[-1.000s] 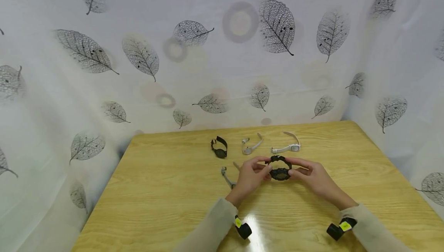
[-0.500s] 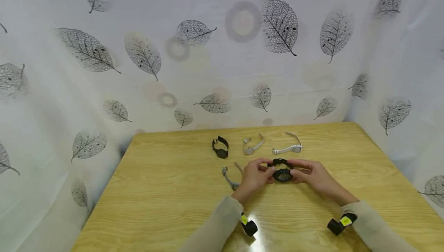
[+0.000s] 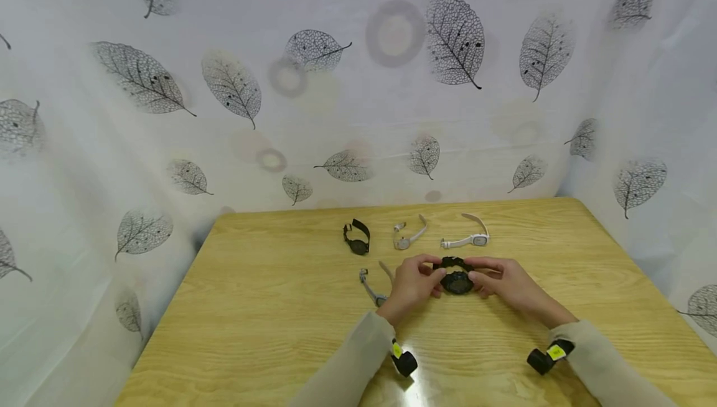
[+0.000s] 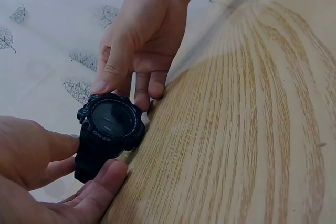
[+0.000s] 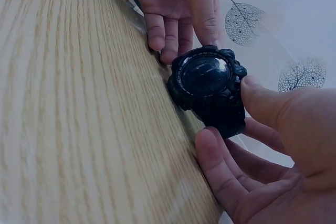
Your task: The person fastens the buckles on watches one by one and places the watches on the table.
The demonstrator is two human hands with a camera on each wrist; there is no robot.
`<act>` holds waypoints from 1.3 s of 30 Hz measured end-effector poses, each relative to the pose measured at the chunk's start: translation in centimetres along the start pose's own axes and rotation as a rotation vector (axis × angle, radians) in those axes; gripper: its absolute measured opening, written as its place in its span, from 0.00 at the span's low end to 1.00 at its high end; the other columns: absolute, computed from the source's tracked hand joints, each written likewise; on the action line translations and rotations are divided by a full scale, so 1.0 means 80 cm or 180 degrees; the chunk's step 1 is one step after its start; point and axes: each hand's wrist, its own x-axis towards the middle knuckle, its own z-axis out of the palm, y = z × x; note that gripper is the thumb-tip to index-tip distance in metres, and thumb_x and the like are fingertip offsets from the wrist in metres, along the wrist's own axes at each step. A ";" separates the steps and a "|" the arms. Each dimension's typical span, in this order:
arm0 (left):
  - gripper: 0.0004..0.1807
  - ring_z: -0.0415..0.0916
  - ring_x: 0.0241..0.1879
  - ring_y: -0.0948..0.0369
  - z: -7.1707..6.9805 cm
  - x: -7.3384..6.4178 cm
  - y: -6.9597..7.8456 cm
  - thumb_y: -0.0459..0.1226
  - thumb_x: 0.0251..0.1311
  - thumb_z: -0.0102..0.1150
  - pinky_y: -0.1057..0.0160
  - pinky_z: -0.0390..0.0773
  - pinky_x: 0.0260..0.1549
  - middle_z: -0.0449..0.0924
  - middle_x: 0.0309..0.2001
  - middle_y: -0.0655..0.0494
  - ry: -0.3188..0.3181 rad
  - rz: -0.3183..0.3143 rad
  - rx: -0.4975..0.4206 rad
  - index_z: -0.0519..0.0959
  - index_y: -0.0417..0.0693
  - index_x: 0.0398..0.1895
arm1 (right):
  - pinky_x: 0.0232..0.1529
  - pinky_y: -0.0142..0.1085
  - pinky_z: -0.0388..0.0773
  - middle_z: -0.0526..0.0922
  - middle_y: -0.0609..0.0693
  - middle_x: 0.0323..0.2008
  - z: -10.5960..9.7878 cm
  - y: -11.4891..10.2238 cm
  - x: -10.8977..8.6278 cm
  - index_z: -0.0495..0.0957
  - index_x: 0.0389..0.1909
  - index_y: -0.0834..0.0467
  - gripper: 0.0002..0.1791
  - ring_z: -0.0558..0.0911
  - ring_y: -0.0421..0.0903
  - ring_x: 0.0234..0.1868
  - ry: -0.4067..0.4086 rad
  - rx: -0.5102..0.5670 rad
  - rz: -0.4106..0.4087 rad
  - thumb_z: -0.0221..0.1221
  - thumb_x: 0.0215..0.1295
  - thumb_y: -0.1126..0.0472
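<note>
Tabletop (image 3: 252, 307): blk watch (image 3: 457, 283) in L hand (image 3: 414, 282) & R hand (image 3: 508, 282) pinch (gray watch (image 3: 380, 300) part-hidden)

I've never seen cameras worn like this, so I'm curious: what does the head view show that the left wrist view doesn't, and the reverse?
Only the head view shows four more watches lying on the wooden table: a far black watch, a pale watch, a white watch and a gray watch beside the left hand.

Only the left wrist view shows lettering on the held watch, around its dial.

Both show the left hand and right hand gripping the held watch, the wooden table and the leaf-patterned cloth.
</note>
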 end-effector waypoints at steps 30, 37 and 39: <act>0.17 0.84 0.29 0.47 -0.030 -0.022 0.012 0.46 0.73 0.61 0.57 0.86 0.23 0.79 0.40 0.56 0.0075 0.0749 0.0205 0.81 0.54 0.61 | 0.30 0.45 0.86 0.77 0.68 0.61 0.009 -0.037 0.000 0.74 0.69 0.59 0.24 0.87 0.55 0.37 0.0499 -0.0730 -0.0572 0.59 0.77 0.55; 0.17 0.83 0.31 0.39 -0.061 -0.030 0.020 0.47 0.73 0.61 0.63 0.82 0.18 0.79 0.45 0.55 0.0144 0.1109 0.0150 0.80 0.57 0.61 | 0.31 0.46 0.86 0.79 0.66 0.57 0.024 -0.065 0.002 0.75 0.69 0.55 0.22 0.87 0.50 0.34 0.0558 -0.0646 -0.0826 0.59 0.77 0.57; 0.16 0.83 0.31 0.39 -0.070 -0.032 0.021 0.46 0.73 0.62 0.63 0.82 0.18 0.79 0.46 0.54 0.0189 0.1173 0.0148 0.80 0.57 0.61 | 0.31 0.46 0.86 0.79 0.65 0.56 0.029 -0.071 0.004 0.75 0.68 0.55 0.22 0.86 0.51 0.32 0.0539 -0.0608 -0.0883 0.59 0.77 0.58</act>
